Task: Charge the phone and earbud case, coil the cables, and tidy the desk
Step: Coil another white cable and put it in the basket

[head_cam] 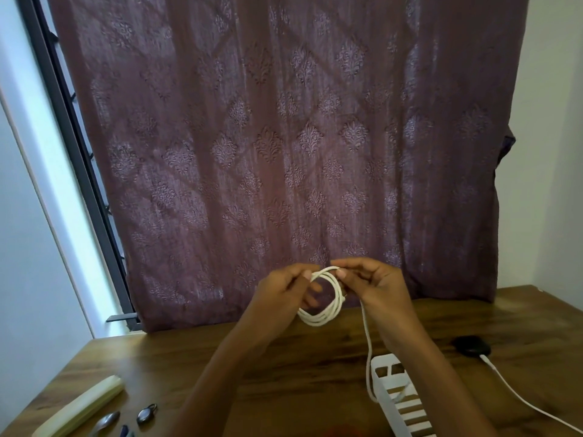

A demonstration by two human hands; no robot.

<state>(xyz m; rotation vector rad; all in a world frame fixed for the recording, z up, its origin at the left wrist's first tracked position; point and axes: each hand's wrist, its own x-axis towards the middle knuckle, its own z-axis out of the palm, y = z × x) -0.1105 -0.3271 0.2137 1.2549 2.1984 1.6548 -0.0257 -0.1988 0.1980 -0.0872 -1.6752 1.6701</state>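
A white cable (pixel 325 313) hangs as a small coil of several loops above the wooden desk (pixel 284 367). My left hand (pixel 284 291) holds the coil's left side, with thumb and fingers pinching the loops near the top. Opposite it, my right hand (pixel 372 282) pinches the top of the coil. The cable's loose tail (pixel 367 357) drops from my right hand down to the white slotted basket (pixel 400 402). A black earbud case (pixel 471 346) lies at the right with a second white cable (pixel 530 402) running from it. No phone is in view.
A cream-coloured long case (pixel 82 408) lies at the desk's front left, with a spoon (pixel 105 421) and a small dark round object (pixel 145 414) beside it. A maroon patterned curtain (pixel 284 152) hangs behind the desk. A window frame (pixel 82 171) runs along the left.
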